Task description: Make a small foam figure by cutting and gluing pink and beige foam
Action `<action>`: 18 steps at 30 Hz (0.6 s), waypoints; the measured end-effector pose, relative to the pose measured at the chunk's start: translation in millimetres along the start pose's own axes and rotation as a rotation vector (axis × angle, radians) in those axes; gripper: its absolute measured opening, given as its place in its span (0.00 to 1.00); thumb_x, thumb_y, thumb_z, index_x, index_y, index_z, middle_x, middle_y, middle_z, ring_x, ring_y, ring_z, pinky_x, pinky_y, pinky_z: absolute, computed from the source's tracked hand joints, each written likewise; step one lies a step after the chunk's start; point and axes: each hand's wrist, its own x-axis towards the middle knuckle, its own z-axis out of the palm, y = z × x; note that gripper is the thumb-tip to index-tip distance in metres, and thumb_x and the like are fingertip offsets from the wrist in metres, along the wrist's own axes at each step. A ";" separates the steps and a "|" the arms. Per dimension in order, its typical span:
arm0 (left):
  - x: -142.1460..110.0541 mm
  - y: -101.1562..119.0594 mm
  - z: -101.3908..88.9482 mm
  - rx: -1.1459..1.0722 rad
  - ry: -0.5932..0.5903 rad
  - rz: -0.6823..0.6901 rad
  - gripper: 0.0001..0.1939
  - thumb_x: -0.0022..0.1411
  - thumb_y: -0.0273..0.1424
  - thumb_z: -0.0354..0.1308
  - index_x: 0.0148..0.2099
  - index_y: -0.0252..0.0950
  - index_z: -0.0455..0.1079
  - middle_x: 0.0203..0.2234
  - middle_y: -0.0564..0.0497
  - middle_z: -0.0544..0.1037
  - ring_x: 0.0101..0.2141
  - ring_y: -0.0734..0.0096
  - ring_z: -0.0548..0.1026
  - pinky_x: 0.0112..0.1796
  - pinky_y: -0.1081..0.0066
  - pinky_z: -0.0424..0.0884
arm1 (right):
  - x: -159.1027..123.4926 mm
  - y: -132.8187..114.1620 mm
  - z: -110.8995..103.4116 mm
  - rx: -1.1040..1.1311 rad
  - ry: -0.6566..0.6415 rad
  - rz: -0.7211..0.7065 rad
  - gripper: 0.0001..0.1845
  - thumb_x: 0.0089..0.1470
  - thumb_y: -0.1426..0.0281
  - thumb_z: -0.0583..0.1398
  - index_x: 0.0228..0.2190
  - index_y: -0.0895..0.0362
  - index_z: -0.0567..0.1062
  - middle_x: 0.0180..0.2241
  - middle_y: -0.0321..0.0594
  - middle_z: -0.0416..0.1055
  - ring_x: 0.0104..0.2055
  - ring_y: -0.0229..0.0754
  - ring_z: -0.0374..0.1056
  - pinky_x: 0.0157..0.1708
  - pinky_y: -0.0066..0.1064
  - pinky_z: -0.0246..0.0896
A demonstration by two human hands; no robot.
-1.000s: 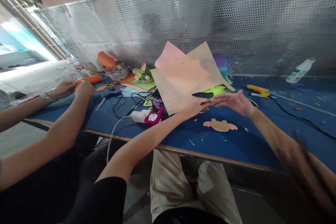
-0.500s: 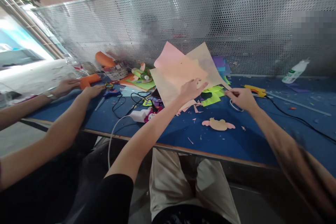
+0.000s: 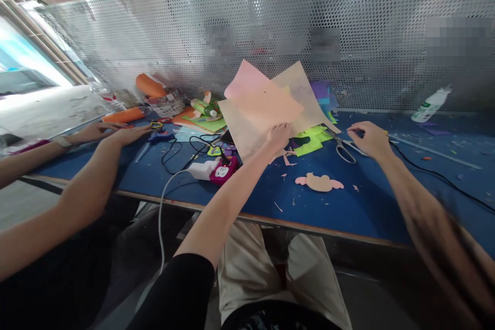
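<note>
My left hand (image 3: pixel 279 136) is at the lower part of a large cream sheet (image 3: pixel 237 124), its fingers bunched together and closed on it. The thumb is hidden. A pink sheet (image 3: pixel 244 80) overlaps the cream one. My right hand (image 3: pixel 358 133) is open, thumb and index finger apart in a curve, with nothing between them. Just left of it lie scissors (image 3: pixel 340 142), handles toward me, blades by the green scraps (image 3: pixel 315 140). Nearer me is a tan cutout (image 3: pixel 319 182) with pink wing shapes at both sides.
A co-worker's two hands (image 3: pixel 129 135) are at the left, near an orange roll (image 3: pixel 126 115). A magenta power socket (image 3: pixel 223 170) with a white plug and cables sits left of my forearm. A white bottle (image 3: pixel 431 104) leans at the right. A perforated metal screen (image 3: pixel 174 36) stands behind.
My right hand has let go of the scissors and drawn slightly right. My left hand, spread half a second ago, has lowered with its fingers bunched on the cream sheet.
</note>
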 end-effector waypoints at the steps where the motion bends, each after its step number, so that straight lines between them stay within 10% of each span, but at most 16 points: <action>1: -3.2 -5.1 0.9 -0.003 -0.015 0.011 0.27 0.70 0.24 0.45 0.69 0.30 0.58 0.66 0.37 0.65 0.65 0.60 0.63 0.64 0.61 0.57 | 0.4 1.4 -3.3 -0.021 0.013 0.027 0.16 0.57 0.57 0.58 0.36 0.54 0.82 0.45 0.48 0.79 0.44 0.51 0.74 0.47 0.41 0.68; 12: -19.3 -17.9 -4.5 -0.051 -0.029 -0.072 0.19 0.71 0.35 0.52 0.60 0.36 0.68 0.56 0.40 0.76 0.56 0.57 0.74 0.58 0.61 0.66 | -0.5 60.8 -50.5 -0.347 0.082 0.495 0.19 0.56 0.53 0.58 0.40 0.49 0.83 0.39 0.49 0.80 0.36 0.55 0.71 0.35 0.42 0.63; 18: -19.7 -7.0 -28.4 -0.029 0.089 -0.231 0.19 0.70 0.24 0.47 0.61 0.36 0.66 0.50 0.41 0.79 0.54 0.58 0.76 0.52 0.63 0.70 | -1.7 70.0 -31.0 -0.406 -0.218 0.148 0.21 0.61 0.63 0.53 0.48 0.48 0.82 0.44 0.46 0.80 0.43 0.53 0.69 0.42 0.41 0.61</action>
